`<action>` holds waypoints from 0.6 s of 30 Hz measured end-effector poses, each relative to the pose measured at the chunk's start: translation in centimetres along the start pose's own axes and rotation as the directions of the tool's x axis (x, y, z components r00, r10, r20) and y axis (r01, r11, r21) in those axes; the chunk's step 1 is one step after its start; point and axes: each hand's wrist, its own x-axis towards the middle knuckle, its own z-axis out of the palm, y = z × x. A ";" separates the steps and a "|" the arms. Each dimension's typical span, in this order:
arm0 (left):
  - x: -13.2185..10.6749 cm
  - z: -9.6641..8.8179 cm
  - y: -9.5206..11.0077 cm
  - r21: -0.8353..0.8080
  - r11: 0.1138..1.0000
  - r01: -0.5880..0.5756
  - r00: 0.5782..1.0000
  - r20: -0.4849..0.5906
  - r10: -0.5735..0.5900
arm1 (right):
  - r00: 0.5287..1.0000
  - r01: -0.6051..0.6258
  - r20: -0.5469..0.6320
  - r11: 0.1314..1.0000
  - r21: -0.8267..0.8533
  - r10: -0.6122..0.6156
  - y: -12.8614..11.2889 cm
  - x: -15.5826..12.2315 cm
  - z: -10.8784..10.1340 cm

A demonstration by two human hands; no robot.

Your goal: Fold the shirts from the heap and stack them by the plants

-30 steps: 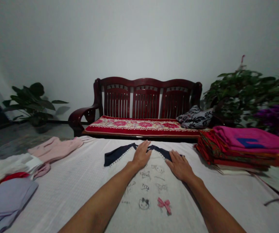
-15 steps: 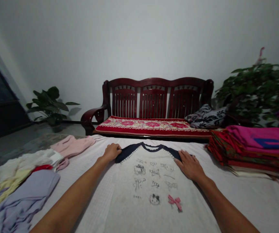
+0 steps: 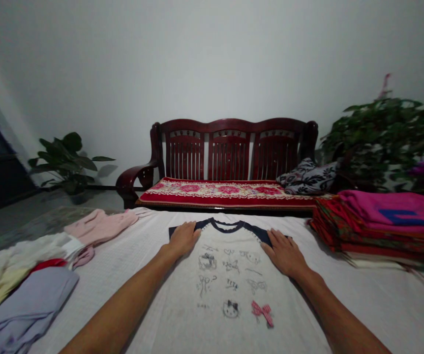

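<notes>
A pale grey T-shirt with navy sleeves and neckline lies face up and spread out in front of me. Line drawings and a red checked bow decorate its front. My left hand rests flat on the navy sleeve at the left shoulder, fingers stretched out. On the other shoulder lies my right hand, palm down with its fingers extended over the navy sleeve. Beneath the shirt is a white sheet.
Loose clothes lie at the left: a pink garment, a white one and a lavender one. A folded fabric stack stands at the right. Behind are a wooden bench and potted plants.
My left hand has moved from the outer edge of the sleeve inward onto the shoulder and now lies flat. My right hand stays on its shoulder. The view has shifted slightly.
</notes>
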 end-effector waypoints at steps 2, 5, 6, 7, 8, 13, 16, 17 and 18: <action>-0.6 1.1 0.4 0.071 0.997 -0.006 0.999 0.039 0.003 | 1.000 0.001 -0.002 1.000 0.000 -0.001 0.0 -0.1 0.1; -1.3 2.1 0.1 0.133 0.990 0.054 0.998 0.020 -0.057 | 1.000 -0.002 0.007 1.000 0.002 0.002 0.0 -0.2 -0.5; -1.5 2.2 0.0 0.145 0.987 0.075 0.997 0.008 -0.077 | 1.000 -0.006 0.016 1.000 0.005 0.006 -0.1 -0.1 -1.1; -1.5 2.2 0.0 0.155 0.984 0.092 0.996 -0.004 -0.093 | 1.000 -0.007 0.029 1.000 0.008 0.007 -0.3 0.2 -1.8; -1.6 2.3 0.0 0.164 0.981 0.106 0.994 -0.012 -0.105 | 0.999 -0.008 0.036 1.000 0.013 0.007 -0.6 0.6 -2.8; -1.5 2.2 0.3 0.173 0.976 0.134 0.991 -0.012 -0.134 | 0.997 -0.076 0.015 0.931 0.358 0.076 -4.9 4.6 -7.3; -1.5 2.2 0.3 0.164 0.975 0.149 0.989 -0.018 -0.148 | 0.997 -0.059 0.072 0.883 0.466 0.028 -9.3 7.4 -7.6; -1.5 2.3 0.3 0.159 0.975 0.154 0.988 -0.021 -0.152 | 0.996 -0.056 0.085 0.866 0.498 0.015 -10.7 8.2 -7.3; -1.5 2.3 0.2 0.155 0.976 0.156 0.988 -0.026 -0.154 | 0.996 -0.052 0.091 0.847 0.529 0.005 -12.0 8.9 -6.9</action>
